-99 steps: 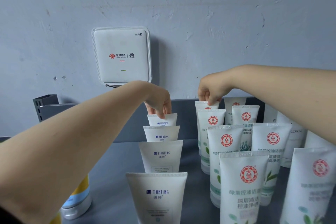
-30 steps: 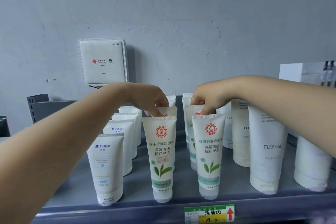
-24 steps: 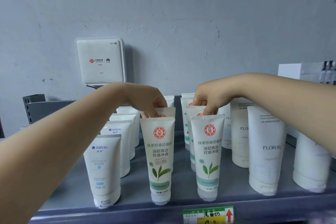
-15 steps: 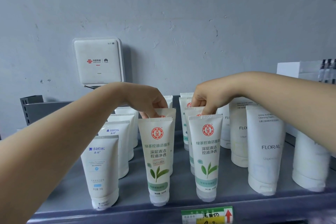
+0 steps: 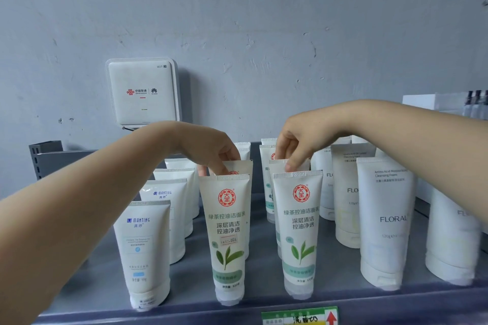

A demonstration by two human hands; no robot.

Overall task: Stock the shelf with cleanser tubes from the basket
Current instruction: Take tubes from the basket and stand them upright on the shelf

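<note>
two hands pinch crimped tops, left hand (image 5: 211, 152) and right hand (image 5: 295, 145) each on a second-row green-tea tube (image 5: 239, 166), so a nudge may topple the front tubes (image 5: 228, 240) off the shelf (image 5: 264, 295).

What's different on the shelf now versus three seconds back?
The view dropped from above the rows to the shelf front. The left hand left the back of the Manting row for the second green-tea tube one row right. The right hand came forward in its row to pinch the second tube. The tubes kept their rows.
</note>
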